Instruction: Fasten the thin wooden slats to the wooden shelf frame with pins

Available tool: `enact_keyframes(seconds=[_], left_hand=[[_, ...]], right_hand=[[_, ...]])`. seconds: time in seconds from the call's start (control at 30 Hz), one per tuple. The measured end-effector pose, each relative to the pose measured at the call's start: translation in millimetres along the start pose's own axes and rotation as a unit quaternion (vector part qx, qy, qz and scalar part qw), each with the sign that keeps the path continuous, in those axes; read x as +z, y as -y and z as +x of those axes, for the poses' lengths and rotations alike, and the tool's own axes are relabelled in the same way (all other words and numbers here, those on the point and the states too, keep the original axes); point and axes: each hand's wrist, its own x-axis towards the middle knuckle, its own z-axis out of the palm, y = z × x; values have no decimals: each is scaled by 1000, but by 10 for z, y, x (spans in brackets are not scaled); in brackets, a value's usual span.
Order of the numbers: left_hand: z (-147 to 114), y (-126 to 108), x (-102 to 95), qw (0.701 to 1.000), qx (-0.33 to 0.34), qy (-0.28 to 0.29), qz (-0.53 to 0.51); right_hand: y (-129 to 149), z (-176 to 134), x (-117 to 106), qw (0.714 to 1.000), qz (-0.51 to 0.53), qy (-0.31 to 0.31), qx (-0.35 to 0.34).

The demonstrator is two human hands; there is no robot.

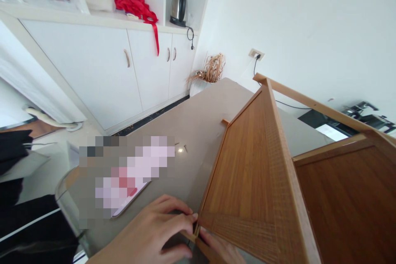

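Observation:
A brown wooden frame with panels (244, 165), perhaps part of a small rack or cabinet, stands tilted on the grey table (204, 132). At its near lower corner my left hand (167, 222) has its fingers bent around the wood, the fingertips pressed at the joint. My right hand (219, 247) comes in at the bottom edge, fingers against the same corner; most of it is hidden by the panel and the picture's edge. Beyond my left hand lie a small screw (185, 148) and another thin piece, partly hidden by blurring.
A phone-like object (133, 198), pixelated, lies left of my hand. White cabinets (83, 62) hold a kettle (178, 6) and red ribbon (136, 4). Dried plants (213, 68) stand in a pot beyond the table. Black equipment (368, 115) sits behind the frame; a cord runs from the wall socket (256, 54).

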Motion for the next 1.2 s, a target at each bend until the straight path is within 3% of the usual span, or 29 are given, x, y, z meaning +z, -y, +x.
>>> enact_keyframes(seconds=[0.13,0.27,0.4,0.57,0.8,1.2], left_hand=[[-17,-19,7,1000,0,-12,-1],[-16,-74,-27,1000,-7,-5,15],[-24,-113,-60,998,45,-2,48],[-64,-84,-54,983,133,0,129],[-79,-77,-56,982,133,4,135],[-107,-199,-41,985,109,-9,130]], right_hand=[[6,105,4,1000,16,0,-12],[280,34,-173,1000,17,-5,9],[578,11,-347,998,18,-8,55],[751,151,-446,996,64,-24,65],[845,158,-616,992,58,-97,65],[865,77,-475,988,147,-35,38]])
